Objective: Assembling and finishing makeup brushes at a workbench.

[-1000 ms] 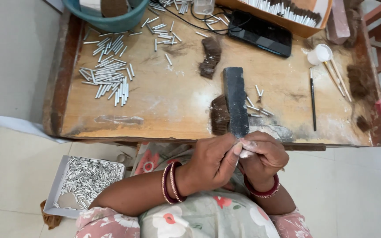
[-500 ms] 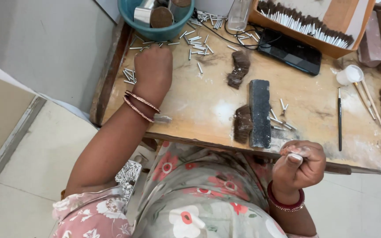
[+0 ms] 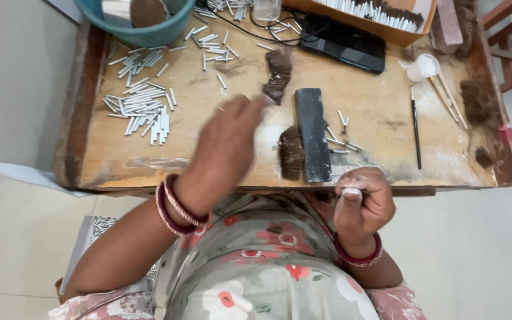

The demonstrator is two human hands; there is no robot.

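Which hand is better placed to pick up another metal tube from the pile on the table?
Probably the left hand: it is over the table, nearer the tube pile, though blurred, so its grip is unclear. The right hand is fisted at the table edge, pinching something small.

She wears a grey-green garment printed with red and white flowers, the short sleeves pinkish with the same floral print; several dark red and gold bangles ring the wrist of the left hand; one dark red bangle sits at the right hand wrist.
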